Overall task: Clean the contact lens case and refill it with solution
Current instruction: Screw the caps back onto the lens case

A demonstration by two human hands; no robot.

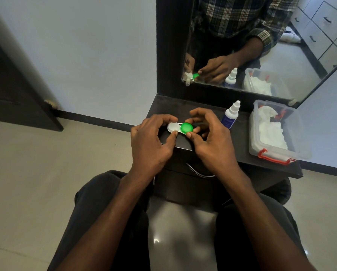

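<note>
Both hands pinch the small white plastic contact lens case [180, 128] just above the black shelf's near-left edge, left hand [152, 141] on the white cap, right hand [210, 139] around the green cap; it looks light, rigid and slick, so I'd grip the rims.

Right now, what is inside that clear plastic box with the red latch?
The clear box holds a heap of crumpled white tissue, with something red-orange poking out near the back. The tissue covers whatever may lie under it, so I cannot tell what else is there.
</note>
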